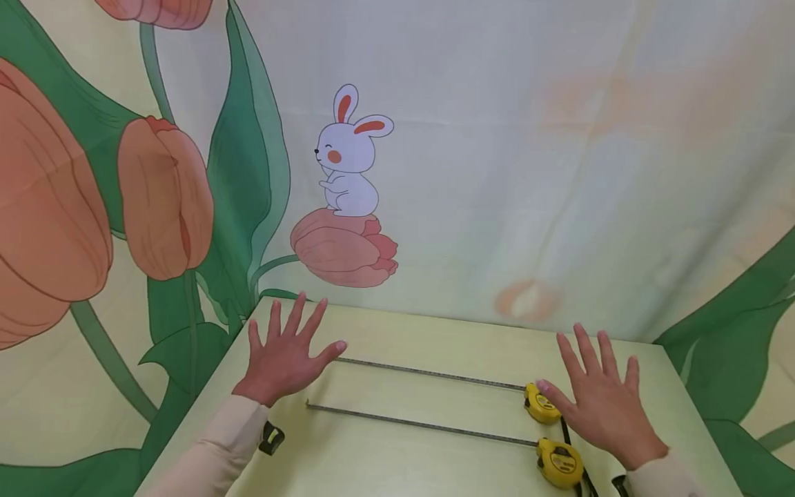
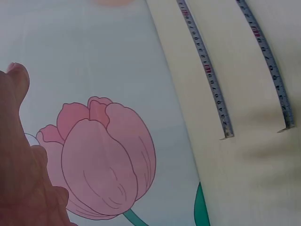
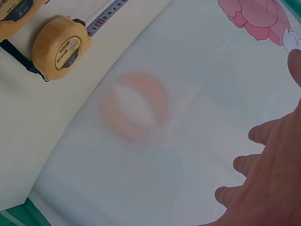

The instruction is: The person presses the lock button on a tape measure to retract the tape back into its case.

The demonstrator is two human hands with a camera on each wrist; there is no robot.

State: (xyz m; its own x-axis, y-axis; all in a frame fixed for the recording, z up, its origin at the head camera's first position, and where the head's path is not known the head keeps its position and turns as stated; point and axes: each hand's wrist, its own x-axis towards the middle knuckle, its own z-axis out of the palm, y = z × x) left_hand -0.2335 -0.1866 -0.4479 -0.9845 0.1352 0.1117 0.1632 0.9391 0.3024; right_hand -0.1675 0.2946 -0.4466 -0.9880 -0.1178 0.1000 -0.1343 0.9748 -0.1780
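Observation:
Two yellow tape measures lie on the table with their blades pulled out leftward, side by side. The far tape measure [image 1: 542, 404] has its blade [image 1: 428, 373] running toward my left hand [image 1: 287, 359], whose thumb overlaps the blade's end in the head view. The near tape measure [image 1: 560, 463] has a blade [image 1: 422, 426] ending in a small metal hook. My left hand is spread with straight fingers and holds nothing. My right hand [image 1: 602, 407], also spread, holds nothing; its thumb overlaps the far case in the head view. Both hook ends show in the left wrist view.
The pale table [image 1: 373, 476] meets a hanging cloth backdrop [image 1: 459, 207] printed with tulips and a rabbit. Dark straps [image 3: 19, 56] trail from the tape measure cases. A black wrist device [image 1: 271, 438] sits at my left sleeve.

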